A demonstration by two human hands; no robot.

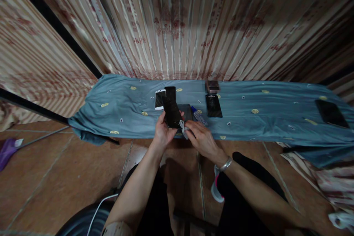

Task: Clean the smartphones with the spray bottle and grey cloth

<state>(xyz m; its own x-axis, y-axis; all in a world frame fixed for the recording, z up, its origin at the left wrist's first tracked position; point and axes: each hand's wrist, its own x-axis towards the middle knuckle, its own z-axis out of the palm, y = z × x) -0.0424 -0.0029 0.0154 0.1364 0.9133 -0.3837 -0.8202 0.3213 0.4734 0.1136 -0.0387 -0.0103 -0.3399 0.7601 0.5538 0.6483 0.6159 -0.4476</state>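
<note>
Above the long table draped in blue patterned fabric (240,123), left hand (163,132) and right hand (202,137) work: the left clamps a black rectangular phone (172,111), the right pinches a crumpled greyish cloth (183,129) at its lower corner. Apparently wiping; the next stroke calls for steady support.

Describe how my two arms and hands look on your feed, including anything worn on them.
Both the left hand and right hand are ungloved, with bare forearms. A shiny, silvery bracelet circles the right wrist. Something pale, perhaps a cuff, shows on the left arm at the bottom edge, cut off.
</note>
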